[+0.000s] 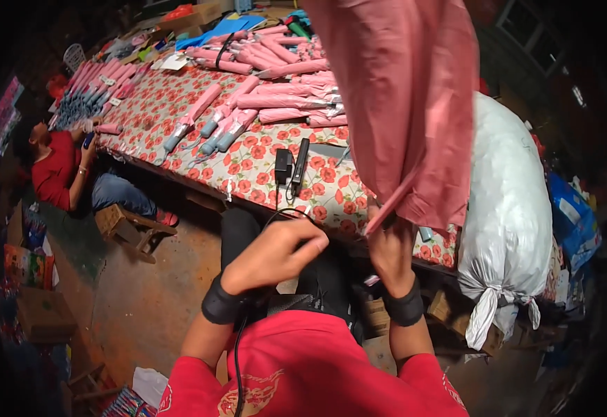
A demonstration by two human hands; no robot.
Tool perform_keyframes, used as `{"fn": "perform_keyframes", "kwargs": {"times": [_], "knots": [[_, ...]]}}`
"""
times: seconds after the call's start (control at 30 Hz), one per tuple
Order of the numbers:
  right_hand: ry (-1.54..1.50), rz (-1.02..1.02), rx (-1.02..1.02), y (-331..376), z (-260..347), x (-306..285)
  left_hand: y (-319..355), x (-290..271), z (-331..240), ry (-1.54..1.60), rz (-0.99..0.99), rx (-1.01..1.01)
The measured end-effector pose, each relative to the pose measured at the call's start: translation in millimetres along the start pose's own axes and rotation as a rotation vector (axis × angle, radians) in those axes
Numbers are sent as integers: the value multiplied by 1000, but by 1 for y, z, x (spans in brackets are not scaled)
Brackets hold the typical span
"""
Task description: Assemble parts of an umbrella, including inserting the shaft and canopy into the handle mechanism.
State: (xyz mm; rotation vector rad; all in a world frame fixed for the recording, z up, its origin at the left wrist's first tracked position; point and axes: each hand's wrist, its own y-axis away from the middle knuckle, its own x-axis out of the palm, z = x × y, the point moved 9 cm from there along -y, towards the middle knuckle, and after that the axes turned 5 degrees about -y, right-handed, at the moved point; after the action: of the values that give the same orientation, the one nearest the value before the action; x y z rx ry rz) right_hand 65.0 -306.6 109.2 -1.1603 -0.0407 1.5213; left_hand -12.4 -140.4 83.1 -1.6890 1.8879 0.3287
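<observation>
A loosely hanging pink umbrella (pixel 415 104) rises from my right hand (pixel 390 254) past the top of the view. My right fingers are wrapped round its lower end and partly hidden by the pink cloth. A narrow pink fold slants across that hand. My left hand (pixel 282 249) is curled closed in front of the table edge, apart from the umbrella. Its fingertips face away, so what it holds, if anything, is hidden. Black bands circle both wrists.
Rolled pink umbrellas (pixel 286 101) lie piled on the flower-patterned table (pixel 262 149), near a black adapter (pixel 283 165) and a slim black device (pixel 300 167). A bulging white sack (pixel 508 201) stands at the right. At the left, a person in red (pixel 60 170) sits by a wooden stool (pixel 126 229).
</observation>
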Motion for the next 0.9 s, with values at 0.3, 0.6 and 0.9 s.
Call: {"fn": "perform_keyframes", "kwargs": {"times": [0.3, 0.6, 0.9], "knots": [[-150, 65, -63, 53, 4, -30, -38, -90, -6, 977, -575, 104], [-706, 384, 174, 47, 29, -5, -26, -69, 14, 1338, -498, -36], [-1092, 723, 476, 66, 6, 32, -31, -97, -45, 1423, -405, 470]]}}
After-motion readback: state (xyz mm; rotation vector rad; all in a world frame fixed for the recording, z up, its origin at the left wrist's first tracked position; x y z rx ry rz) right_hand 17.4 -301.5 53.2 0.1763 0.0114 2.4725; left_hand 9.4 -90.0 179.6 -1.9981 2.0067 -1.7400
